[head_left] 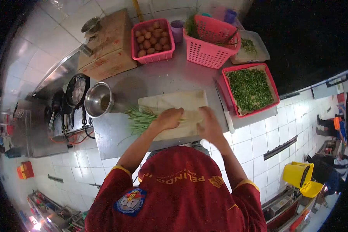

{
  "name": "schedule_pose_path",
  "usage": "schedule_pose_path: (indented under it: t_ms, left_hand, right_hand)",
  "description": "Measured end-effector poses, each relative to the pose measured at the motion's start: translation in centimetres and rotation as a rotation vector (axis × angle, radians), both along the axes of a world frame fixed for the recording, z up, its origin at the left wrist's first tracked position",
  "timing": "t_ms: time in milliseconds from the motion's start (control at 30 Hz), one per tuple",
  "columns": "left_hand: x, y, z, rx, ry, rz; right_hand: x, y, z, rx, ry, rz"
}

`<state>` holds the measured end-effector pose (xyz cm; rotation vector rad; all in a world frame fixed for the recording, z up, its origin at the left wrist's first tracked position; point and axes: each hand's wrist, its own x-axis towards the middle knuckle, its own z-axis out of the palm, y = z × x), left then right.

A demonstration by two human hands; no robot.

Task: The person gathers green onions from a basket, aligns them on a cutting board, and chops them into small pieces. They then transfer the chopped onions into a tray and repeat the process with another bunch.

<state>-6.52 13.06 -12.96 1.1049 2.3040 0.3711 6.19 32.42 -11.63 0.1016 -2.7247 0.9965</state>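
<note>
My left hand (170, 118) is closed around a bunch of long green stalks, like garlic chives or scallions (141, 118), their leafy ends spreading out to the left. Under it lies a pale cutting board (174, 101). My right hand (211, 124) is above the board's right edge, thumb and fingers apart, slightly blurred, with nothing visible between them. A knife (229, 120) rests on the table just right of that hand, its handle toward me. Beyond it, a red tray (277, 101) lined with paper holds finely chopped greens (250, 89).
A metal bowl (99, 99) stands left of the board. Behind are a cardboard box (112, 46), a pink basket of eggs (152, 40), a purple cup (177, 31), a pink perforated basket (207, 52) and a clear container (261, 50). Pans (78, 89) sit at far left.
</note>
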Motion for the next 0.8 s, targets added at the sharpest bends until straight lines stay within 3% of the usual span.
schedule_pose_path:
  t_ms: [33,133,200,233,333,433,533,633,700,800]
  left_hand:
    - [-0.3,0.8,-1.3,0.005,-0.021,-0.014]
    - [-0.3,2.7,-4.5,0.101,-0.090,-0.161]
    - [-0.5,3.5,-5.4,0.275,-0.123,-0.362]
    - [-0.5,3.7,-3.9,0.243,-0.185,-0.328]
    - [-0.5,3.4,-1.9,0.158,-0.304,-0.230]
    - [-0.7,2.8,-2.6,0.113,-0.276,-0.167]
    - [-1.2,1.1,-1.8,0.057,-0.217,-0.109]
    - [-2.3,-2.0,-1.4,-0.024,-0.169,-0.089]
    - [-3.2,-4.6,-2.0,-0.075,-0.136,-0.087]
    - [-3.9,-7.0,1.2,-0.153,-0.561,0.157]
  right_hand:
    - [-0.2,-1.8,1.7,0.054,-0.008,0.068]
    - [-1.2,-4.9,0.0,0.550,0.032,0.017]
    - [-1.8,-6.1,-1.1,0.682,-0.073,-0.081]
    - [-2.0,-6.3,-1.6,0.746,-0.121,-0.120]
    - [-2.4,-5.8,-3.0,0.597,-0.208,-0.090]
    - [-2.6,-5.4,-3.1,0.717,-0.257,-0.026]
    - [-3.1,-3.6,-1.8,0.783,-0.338,0.182]
    - [-3.3,-1.9,-1.2,0.701,-0.243,0.190]
    - [-4.1,-0.7,-0.1,0.589,-0.396,0.191]
    - [-5.1,1.3,-1.3,0.487,-0.425,0.274]
